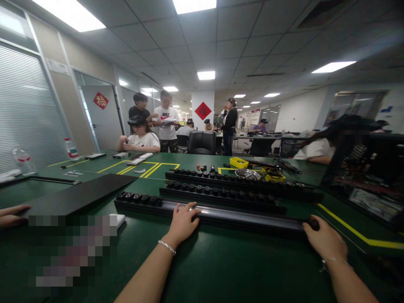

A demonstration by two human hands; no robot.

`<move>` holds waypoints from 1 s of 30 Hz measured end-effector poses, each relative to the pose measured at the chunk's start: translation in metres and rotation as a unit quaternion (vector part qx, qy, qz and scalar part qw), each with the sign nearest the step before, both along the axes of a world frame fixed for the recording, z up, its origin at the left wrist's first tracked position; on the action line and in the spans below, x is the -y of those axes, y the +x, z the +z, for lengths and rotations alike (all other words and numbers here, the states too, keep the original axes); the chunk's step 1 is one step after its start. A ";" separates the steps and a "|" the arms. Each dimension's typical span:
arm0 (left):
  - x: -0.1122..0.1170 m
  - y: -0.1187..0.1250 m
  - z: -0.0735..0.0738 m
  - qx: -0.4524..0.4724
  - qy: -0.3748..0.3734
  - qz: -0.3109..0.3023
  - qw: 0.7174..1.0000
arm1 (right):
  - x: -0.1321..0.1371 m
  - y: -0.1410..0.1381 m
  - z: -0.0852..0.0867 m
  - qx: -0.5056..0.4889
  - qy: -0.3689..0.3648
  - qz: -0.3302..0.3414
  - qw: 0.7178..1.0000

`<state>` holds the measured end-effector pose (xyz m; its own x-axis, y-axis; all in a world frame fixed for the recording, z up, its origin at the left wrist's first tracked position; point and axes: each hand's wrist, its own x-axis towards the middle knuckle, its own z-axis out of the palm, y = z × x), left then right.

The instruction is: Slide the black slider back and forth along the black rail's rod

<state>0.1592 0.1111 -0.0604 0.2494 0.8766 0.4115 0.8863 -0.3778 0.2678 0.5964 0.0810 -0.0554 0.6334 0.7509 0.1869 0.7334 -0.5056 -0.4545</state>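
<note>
Both hands on the nearest black rail [240,216], lying crosswise on the green table [221,261] — left hand [183,221] flat, fingers spread over its middle, gripping nothing; right hand [325,240] curled round its right end. Looks like a steadying hold — shifting it would take both ends together. Two more rails [221,194] lie behind.

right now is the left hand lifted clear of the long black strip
No, the left hand lies flat on the long black strip, while the right hand holds its end.

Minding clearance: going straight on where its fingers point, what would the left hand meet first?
Likely the middle black rail, just beyond the near rail the left hand rests on; depth is unclear.
</note>
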 end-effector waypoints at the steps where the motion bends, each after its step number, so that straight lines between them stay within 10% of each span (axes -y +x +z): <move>1: 0.000 0.000 0.000 0.002 0.000 -0.001 1.000 | 0.000 0.000 0.000 -0.005 0.000 -0.001 1.000; 30: 0.001 0.001 0.002 -0.004 -0.011 0.005 1.000 | 0.009 0.002 0.011 -0.095 0.020 -0.046 0.994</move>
